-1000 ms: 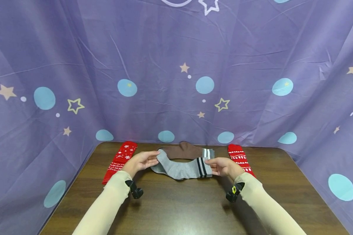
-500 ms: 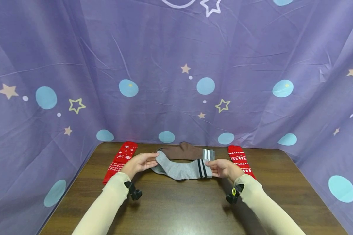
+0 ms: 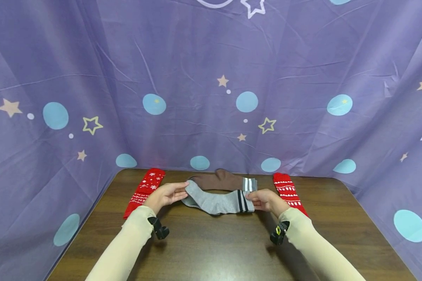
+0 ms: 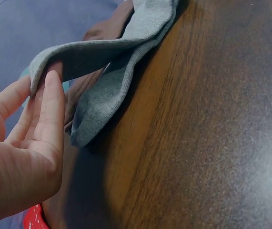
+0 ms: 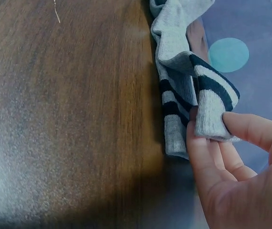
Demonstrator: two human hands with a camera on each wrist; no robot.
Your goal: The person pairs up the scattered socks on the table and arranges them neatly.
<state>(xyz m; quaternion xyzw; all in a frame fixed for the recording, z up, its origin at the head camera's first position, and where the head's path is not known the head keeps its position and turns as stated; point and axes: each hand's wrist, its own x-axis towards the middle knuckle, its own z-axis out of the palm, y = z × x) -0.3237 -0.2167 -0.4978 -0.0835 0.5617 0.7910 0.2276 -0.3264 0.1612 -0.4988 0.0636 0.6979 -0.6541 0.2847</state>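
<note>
A grey sock (image 3: pixel 216 202) with two black stripes near its cuff is held by both ends. My left hand (image 3: pixel 167 195) pinches its toe between thumb and fingers, lifting that end. My right hand (image 3: pixel 266 201) pinches the cuff. In the left wrist view a second grey layer (image 4: pixel 100 107), which looks like a matching sock, lies beneath on the table; its striped cuff (image 5: pixel 174 129) shows in the right wrist view, apart from the lifted one. Just behind lies a brown sock (image 3: pixel 219 180) with white stripes on a grey cuff, partly covered.
A red patterned sock (image 3: pixel 145 191) lies left of my left hand. Another red sock (image 3: pixel 287 191) lies behind my right hand, partly hidden by it. The wooden table (image 3: pixel 211 249) ends at a purple curtain (image 3: pixel 204 78) at the back.
Hands and socks stay nearly where they were; my left hand has shifted very slightly left with the toe. The view itself has drifted a little.
</note>
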